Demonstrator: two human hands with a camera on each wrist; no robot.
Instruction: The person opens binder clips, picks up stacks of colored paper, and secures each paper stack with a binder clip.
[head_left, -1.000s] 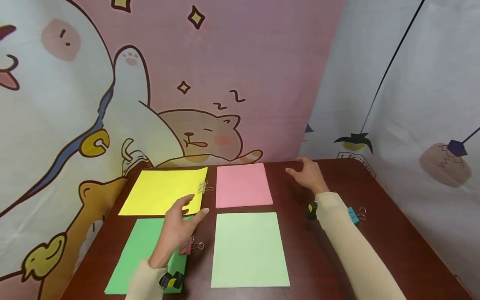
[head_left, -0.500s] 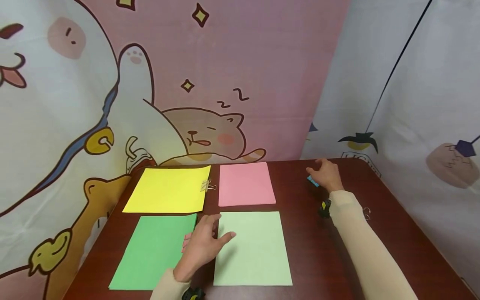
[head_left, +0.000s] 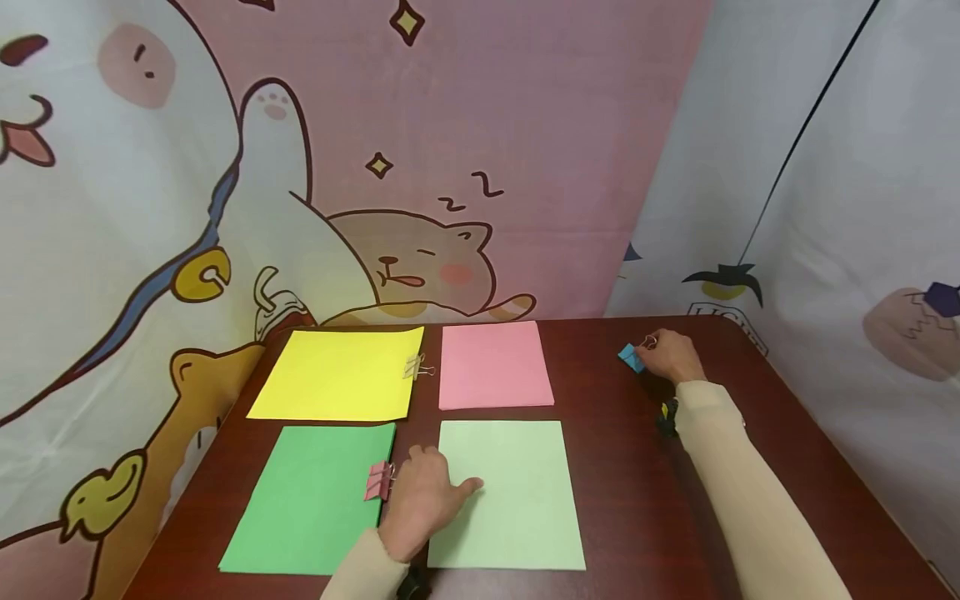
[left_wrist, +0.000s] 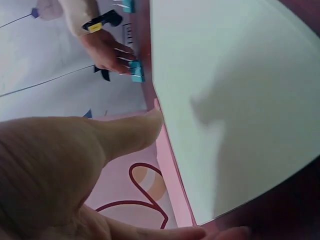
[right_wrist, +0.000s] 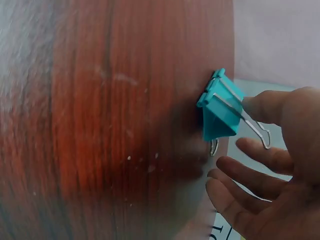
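At the far right of the table my right hand (head_left: 670, 357) has its thumb and index finger at a blue binder clip (head_left: 631, 357), pinching it. In the right wrist view the clip (right_wrist: 222, 107) is tilted, its wire handles towards the palm and the other fingers loosely curved below. My left hand (head_left: 426, 502) is over the left edge of a light green sheet (head_left: 510, 500), thumb stretched out; its shadow falls on the paper. Close to that hand, a pink binder clip (head_left: 378, 481) grips the right edge of the green paper (head_left: 307, 500).
Yellow paper (head_left: 337, 375) with a pale yellow binder clip (head_left: 413, 367) on its right edge lies at the back left. A pink sheet (head_left: 495, 367) is beside it. A second blue clip (left_wrist: 128, 5) lies near the right forearm. A printed cloth (head_left: 570, 167) hangs behind the table.
My right hand has moved right and taken hold of the blue clip. My left hand has moved right, from above the green paper to the light green sheet's edge.
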